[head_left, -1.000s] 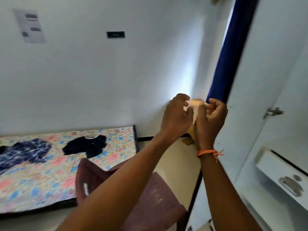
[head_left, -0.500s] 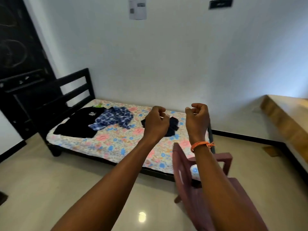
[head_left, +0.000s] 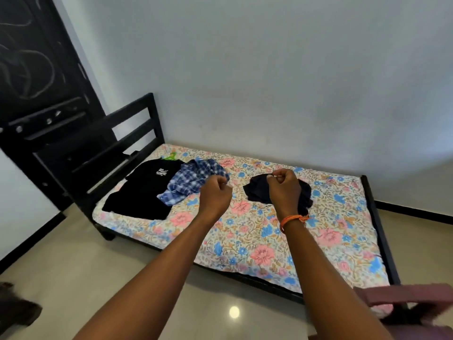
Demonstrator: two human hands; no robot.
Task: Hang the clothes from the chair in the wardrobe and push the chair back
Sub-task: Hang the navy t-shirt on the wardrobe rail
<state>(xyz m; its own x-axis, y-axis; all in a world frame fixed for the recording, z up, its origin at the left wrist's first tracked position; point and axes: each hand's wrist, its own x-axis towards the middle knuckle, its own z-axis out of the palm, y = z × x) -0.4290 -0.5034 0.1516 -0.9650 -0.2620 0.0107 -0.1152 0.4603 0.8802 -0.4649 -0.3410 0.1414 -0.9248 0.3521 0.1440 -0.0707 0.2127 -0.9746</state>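
Three garments lie on the floral bed (head_left: 257,241): a black T-shirt (head_left: 144,190) with a green hanger (head_left: 170,157) at its collar, a blue checked shirt (head_left: 193,180) beside it, and a dark garment (head_left: 257,190) further right. My left hand (head_left: 215,192) hovers over the bed by the checked shirt, fingers curled, holding nothing. Held above the dark garment and partly hiding it, my right hand (head_left: 284,187) is curled too, with an orange thread at the wrist and nothing in it. The maroon plastic chair (head_left: 416,305) shows only at the bottom right corner. The wardrobe is out of view.
A black bed frame with a slatted headboard (head_left: 127,133) stands at the left. A dark door (head_left: 31,69) is behind it. Glossy tiled floor (head_left: 98,278) lies between me and the bed. A dark object (head_left: 14,307) sits at the bottom left edge.
The view swung from the wardrobe to the left, over the bed. Both hands left the wardrobe edge and now hover apart above the clothes. The chair slid to the lower right corner.
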